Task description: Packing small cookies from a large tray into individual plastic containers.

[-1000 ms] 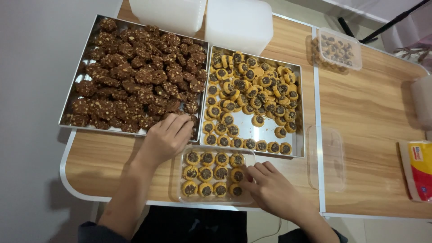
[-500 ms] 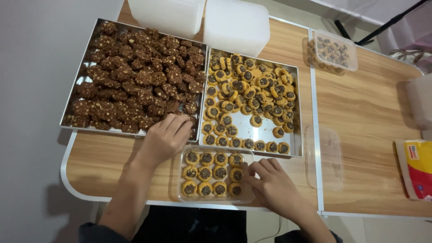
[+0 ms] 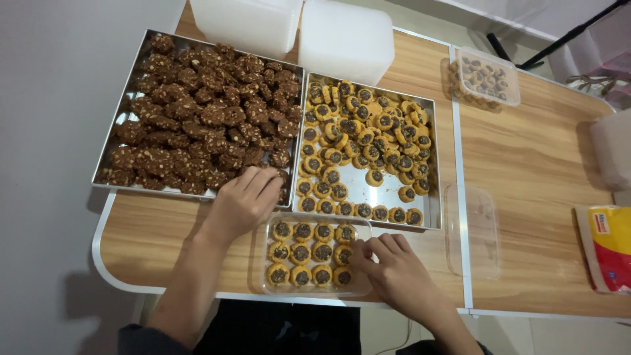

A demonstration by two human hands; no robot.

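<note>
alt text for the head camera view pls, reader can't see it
A person's right hand places yellow chocolate-centred cookies in a clear plastic box on a wooden table, while the left hand rests beside it. Behind sit a tray of yellow cookies and a tray of brown cookies.

Clear cookie-filled box (image 3: 314,255), table's near edge

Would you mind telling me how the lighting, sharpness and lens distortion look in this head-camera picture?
Head view: even, soft light; a faint sheen on the bare floor of the steel tray; soft shadow under the table edge; hands and the clear container are sharp, with no motion blur; table edges bow slightly, wide-angle.
</note>
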